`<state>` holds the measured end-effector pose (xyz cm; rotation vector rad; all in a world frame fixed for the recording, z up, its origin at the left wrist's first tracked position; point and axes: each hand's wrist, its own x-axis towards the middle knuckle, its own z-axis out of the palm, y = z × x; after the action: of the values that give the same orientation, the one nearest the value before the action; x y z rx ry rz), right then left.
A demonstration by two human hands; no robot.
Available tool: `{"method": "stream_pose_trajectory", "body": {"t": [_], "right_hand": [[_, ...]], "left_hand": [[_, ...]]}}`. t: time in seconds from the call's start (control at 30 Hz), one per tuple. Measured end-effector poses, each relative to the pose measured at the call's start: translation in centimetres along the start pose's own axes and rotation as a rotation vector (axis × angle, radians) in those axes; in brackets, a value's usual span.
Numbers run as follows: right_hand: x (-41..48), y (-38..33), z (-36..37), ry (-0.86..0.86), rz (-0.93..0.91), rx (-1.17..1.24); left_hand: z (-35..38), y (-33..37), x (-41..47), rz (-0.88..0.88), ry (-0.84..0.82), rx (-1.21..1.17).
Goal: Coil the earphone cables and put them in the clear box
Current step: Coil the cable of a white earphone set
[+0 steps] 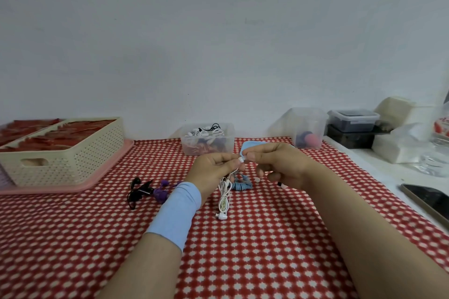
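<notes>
White earphone cable [224, 193]: mid-desk, one end pinched by fingers of left hand [213, 167] and right hand [279, 165], slack dangling, likely ready for winding. Clear box [185, 143]: far desk edge, within reach for stowing.

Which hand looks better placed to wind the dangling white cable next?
Probably the right hand. It pinches only the top end of the white earphone cable, so it can lead the winding. The left hand grips the cable where the loops hang down, which suits it as the anchor.
</notes>
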<state>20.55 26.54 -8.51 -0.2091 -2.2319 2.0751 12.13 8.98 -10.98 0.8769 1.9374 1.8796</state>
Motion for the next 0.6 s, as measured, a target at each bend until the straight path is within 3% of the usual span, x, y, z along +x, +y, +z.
{"method": "stream_pose_trajectory", "body": {"t": [0.6], "right_hand": [[0.22, 0.22, 0.27, 0.007, 0.090, -0.039]], "left_hand": [[-0.12, 0.36, -0.04, 0.058, -0.011, 0.119]]}}
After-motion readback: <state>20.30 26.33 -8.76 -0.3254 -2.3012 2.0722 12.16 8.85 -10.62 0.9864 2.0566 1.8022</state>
